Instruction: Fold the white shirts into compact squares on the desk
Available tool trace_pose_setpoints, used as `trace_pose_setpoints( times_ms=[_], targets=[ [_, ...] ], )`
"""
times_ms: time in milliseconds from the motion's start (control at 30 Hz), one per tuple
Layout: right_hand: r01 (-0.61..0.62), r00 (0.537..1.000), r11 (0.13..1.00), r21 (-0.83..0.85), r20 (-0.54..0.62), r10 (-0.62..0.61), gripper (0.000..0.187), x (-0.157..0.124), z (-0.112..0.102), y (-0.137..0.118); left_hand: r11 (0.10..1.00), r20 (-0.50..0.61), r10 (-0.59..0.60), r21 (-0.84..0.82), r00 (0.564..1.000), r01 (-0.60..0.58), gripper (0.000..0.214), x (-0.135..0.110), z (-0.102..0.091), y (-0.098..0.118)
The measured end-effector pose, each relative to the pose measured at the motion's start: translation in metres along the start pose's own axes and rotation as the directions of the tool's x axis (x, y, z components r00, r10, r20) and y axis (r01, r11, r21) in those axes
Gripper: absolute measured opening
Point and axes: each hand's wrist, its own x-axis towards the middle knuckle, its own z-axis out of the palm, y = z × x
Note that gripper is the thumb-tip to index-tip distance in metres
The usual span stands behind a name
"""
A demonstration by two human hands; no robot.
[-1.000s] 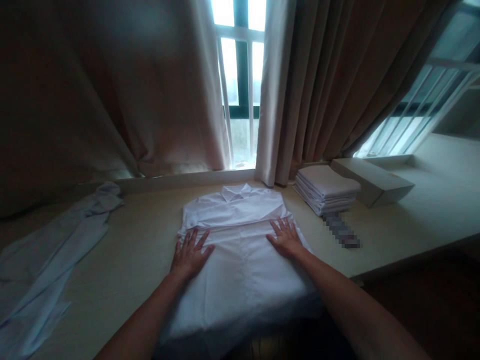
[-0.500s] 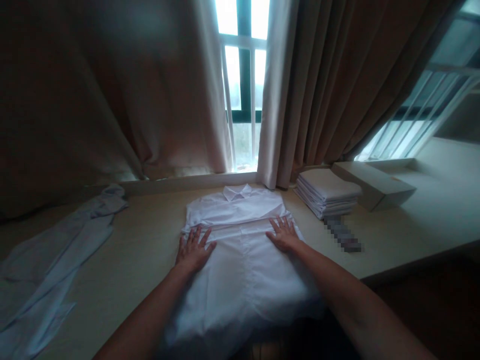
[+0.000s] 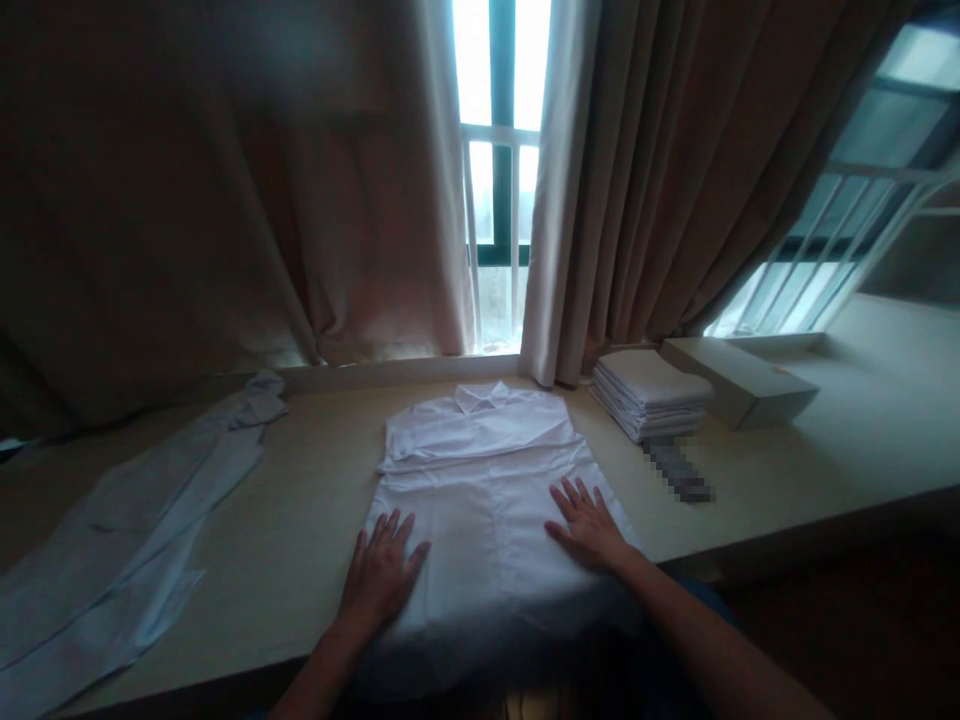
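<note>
A white collared shirt (image 3: pixel 469 540) lies spread on the pale tabletop, its collar toward the window and its lower end hanging over the front edge. A crosswise fold runs below the collar. On the left part of the shirt, my left hand (image 3: pixel 381 568) rests flat with its fingers spread. My right hand (image 3: pixel 589 525) lies palm down on the shirt's right part, fingers also spread. Neither hand grips any cloth.
Another white garment (image 3: pixel 150 530) lies loosely along the left of the tabletop (image 3: pixel 300 520). At the right stand a stack of folded white cloths (image 3: pixel 652 390), a blurred-out item (image 3: pixel 679 470) and a pale box (image 3: pixel 742 380). Brown curtains (image 3: pixel 375 200) hang behind.
Both hands have slid down the shirt toward the front edge, still flat with fingers spread. My view has shifted slightly.
</note>
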Motion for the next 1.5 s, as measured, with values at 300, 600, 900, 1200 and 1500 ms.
trace_pose_setpoints(
  times_ms=[300, 600, 900, 1200, 1500],
  targets=[
    [-0.224, 0.907, 0.975, -0.001, -0.367, 0.208, 0.058, -0.054, 0.028, 0.023, 0.889, -0.331, -0.455, -0.111, 0.827, 0.445, 0.058, -0.098, -0.014, 0.001],
    [0.025, 0.959, 1.000, 0.005, -0.282, -0.022, 0.054, -0.042, 0.018, -0.048, 0.492, 0.037, -0.775, -0.591, 0.631, 0.639, 0.056, -0.114, -0.010, 0.006],
    [0.320, 0.947, 0.939, 0.123, -0.023, -0.320, 0.061, 0.063, -0.010, -0.173, 0.033, 0.519, -0.628, -0.726, 0.579, 0.687, 0.068, -0.130, -0.003, -0.008],
    [0.236, 0.966, 0.965, 0.118, 0.078, -0.246, 0.072, 0.095, 0.025, -0.201, 0.089, 0.441, -0.624, -0.780, 0.645, 0.619, 0.063, -0.147, 0.005, -0.032],
    [0.212, 0.974, 0.939, 0.269, 0.017, -0.225, 0.062, 0.084, -0.005, -0.185, 0.087, 0.631, -0.377, -0.704, 0.678, 0.704, 0.060, -0.147, -0.009, -0.024]
  ],
)
